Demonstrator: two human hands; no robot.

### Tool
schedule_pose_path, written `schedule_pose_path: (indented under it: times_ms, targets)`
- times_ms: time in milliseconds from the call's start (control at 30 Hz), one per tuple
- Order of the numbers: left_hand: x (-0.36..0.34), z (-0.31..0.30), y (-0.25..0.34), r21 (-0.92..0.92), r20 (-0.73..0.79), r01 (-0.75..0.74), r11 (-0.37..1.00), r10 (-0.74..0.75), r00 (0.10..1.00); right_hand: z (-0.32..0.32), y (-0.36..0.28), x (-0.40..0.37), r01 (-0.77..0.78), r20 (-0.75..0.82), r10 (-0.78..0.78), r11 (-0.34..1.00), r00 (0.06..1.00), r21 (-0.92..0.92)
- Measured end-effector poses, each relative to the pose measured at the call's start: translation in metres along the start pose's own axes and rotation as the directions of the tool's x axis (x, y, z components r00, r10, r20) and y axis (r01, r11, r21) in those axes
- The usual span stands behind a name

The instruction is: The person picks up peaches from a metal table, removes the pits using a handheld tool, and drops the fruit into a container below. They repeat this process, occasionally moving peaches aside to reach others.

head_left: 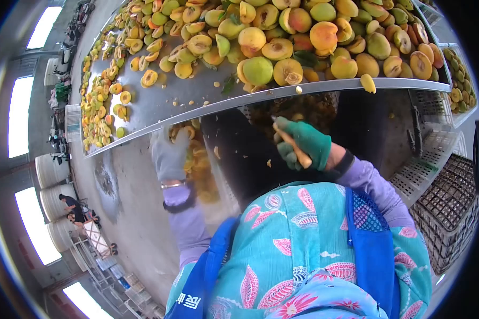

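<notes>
My right hand, in a green glove, is closed around the wooden handle of a knife, held below the table's front edge. My left hand, in a pale grey glove, is blurred by motion. It is beside a cut fruit, over a container of fruit pieces; whether it grips anything is not clear. Many whole and halved yellow-green fruits lie on the metal table in front of me.
The table's raised metal rim runs across the view above both hands. At the right stand a white crate and dark crates. Another person is far off at the left, near large white tubs.
</notes>
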State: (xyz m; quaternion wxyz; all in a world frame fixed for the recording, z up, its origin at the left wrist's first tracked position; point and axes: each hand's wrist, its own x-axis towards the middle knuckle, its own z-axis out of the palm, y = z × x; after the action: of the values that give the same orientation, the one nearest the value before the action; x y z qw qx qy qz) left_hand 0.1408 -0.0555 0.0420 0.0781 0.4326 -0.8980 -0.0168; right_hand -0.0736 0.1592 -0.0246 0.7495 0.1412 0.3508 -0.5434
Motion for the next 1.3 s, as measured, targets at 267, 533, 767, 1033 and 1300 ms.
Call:
schedule_pose_path:
  times_ms: [267,533,767,1033,1300]
  targets:
    - [0.107,0.052,0.157,-0.241,0.168,-0.627,0.74,0.669,0.724,0.0,-0.015,-0.018,0.293,0.021,-0.294,0.955,0.956,0.039]
    - [0.089,0.052,0.076,-0.941,0.339,0.338,0.032,0.133,0.931,0.025,-0.013,-0.008,0.552,-0.017,-0.595,0.755,0.803,-0.354]
    - [0.089,0.057,0.163,-0.128,0.21,-0.502,0.855,0.519,0.829,0.028,-0.027,-0.007,0.533,-0.225,-0.525,0.846,0.821,-0.029]
    - [0.091,0.05,0.104,-0.887,0.431,0.461,0.007,0.364,0.825,0.023,-0.012,0.003,0.726,0.088,-0.853,0.379,0.514,-0.573]
    - [0.033,0.027,0.121,-0.824,-0.135,-0.318,0.47,0.382,0.914,0.053,-0.024,-0.021,0.474,0.313,-0.736,0.011,0.6,-0.881]
